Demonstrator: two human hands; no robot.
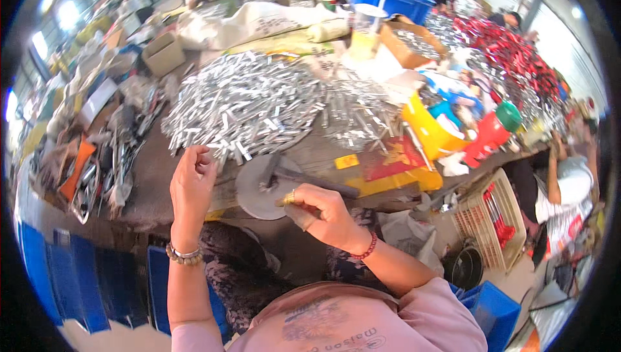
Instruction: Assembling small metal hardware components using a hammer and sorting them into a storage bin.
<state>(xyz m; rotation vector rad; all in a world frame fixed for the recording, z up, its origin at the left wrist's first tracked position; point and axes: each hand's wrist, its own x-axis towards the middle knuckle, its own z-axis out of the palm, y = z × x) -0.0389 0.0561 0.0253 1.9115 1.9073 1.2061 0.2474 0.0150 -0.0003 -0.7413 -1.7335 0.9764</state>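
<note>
My left hand is raised at the near left edge of a big heap of silvery metal strips. Its fingers are curled in, and whatever they pinch, if anything, is too small to make out. My right hand is closed beside the near right rim of a round grey metal disc, with yellowish coverings on its fingertips. What lies in that grip, if anything, cannot be told. Across the disc lies a hammer, its head on the plate and its dark handle pointing right, just beyond my right hand.
Thinner metal pieces lie right of the heap. Farther right are a cut yellow container and a red bottle with green cap. Hand tools crowd the left. A beige crate stands low right; other people sit around.
</note>
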